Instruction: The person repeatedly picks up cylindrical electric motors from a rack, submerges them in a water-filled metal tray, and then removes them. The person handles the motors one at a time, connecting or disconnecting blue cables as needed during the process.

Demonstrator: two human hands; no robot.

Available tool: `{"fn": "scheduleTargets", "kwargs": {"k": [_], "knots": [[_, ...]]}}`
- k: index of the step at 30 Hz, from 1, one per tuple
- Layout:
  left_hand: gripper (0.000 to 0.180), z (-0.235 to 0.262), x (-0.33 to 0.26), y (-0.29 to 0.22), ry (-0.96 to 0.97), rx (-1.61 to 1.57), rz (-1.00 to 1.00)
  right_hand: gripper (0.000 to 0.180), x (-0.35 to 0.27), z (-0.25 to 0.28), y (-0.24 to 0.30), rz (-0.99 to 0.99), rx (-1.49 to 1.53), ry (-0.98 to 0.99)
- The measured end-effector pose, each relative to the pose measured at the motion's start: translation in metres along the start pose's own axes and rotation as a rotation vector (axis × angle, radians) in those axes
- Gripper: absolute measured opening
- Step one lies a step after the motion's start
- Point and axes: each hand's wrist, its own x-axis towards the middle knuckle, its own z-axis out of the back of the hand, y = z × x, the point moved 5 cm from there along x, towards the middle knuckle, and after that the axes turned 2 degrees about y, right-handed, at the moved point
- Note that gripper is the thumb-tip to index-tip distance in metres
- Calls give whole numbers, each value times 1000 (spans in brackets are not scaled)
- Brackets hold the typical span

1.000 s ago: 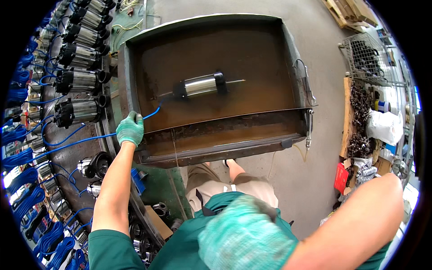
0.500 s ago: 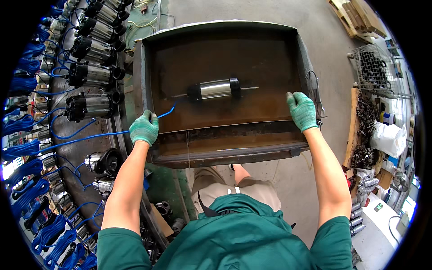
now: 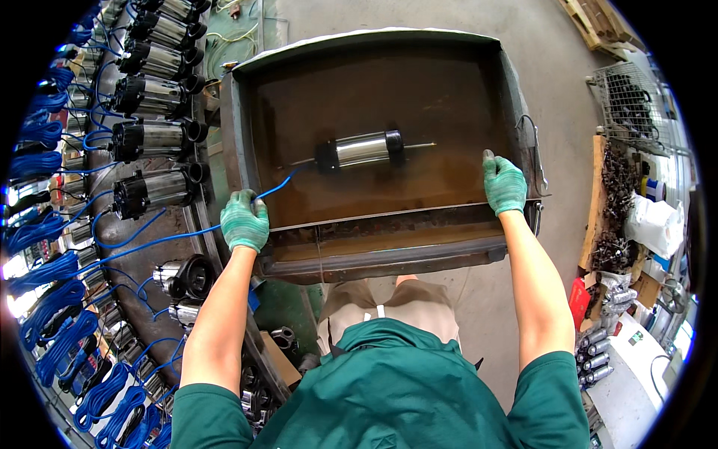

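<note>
A metal tank (image 3: 251, 135) with brownish liquid lies in front of me. In it rests a motor (image 3: 365, 150) with a shiny cylinder, black ends and a thin shaft jutting out to the right. A blue cable (image 3: 275, 188) runs from the motor's left side to my left hand (image 3: 245, 220) and on to the left. That green-gloved hand is closed around the cable beside the tank's left wall. At the right wall is my right hand (image 3: 505, 184), gloved too, its fingers curled and thumb side up; whatever they may hold is hidden.
A divider strip (image 3: 389, 214) crosses the tank's near part. On the left, a bench (image 3: 134, 247) carries a row of pumps (image 3: 157, 138) and bundled blue cables (image 3: 45, 277). A hooked metal piece (image 3: 540, 161) hangs at the right rim. Far right stand a wire basket (image 3: 627, 101) and a white bag (image 3: 657, 226).
The view has shifted a little, so the surroundings sit slightly differently. My left hand remains on the cable and my right hand by the right wall; the motor stays in the tank.
</note>
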Motion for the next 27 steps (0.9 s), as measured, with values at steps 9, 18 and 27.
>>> {"fn": "scheduleTargets", "kwargs": {"k": [9,18,27], "knots": [[21,-3,0,1,62,27,23,59,6,-6,-6,-89,-19,34],[20,-5,2,2,64,23,16,58,4,-3,-2,-119,-46,56],[19,-5,2,3,82,9,26,60,6,-5,-3,-111,-50,59]]}}
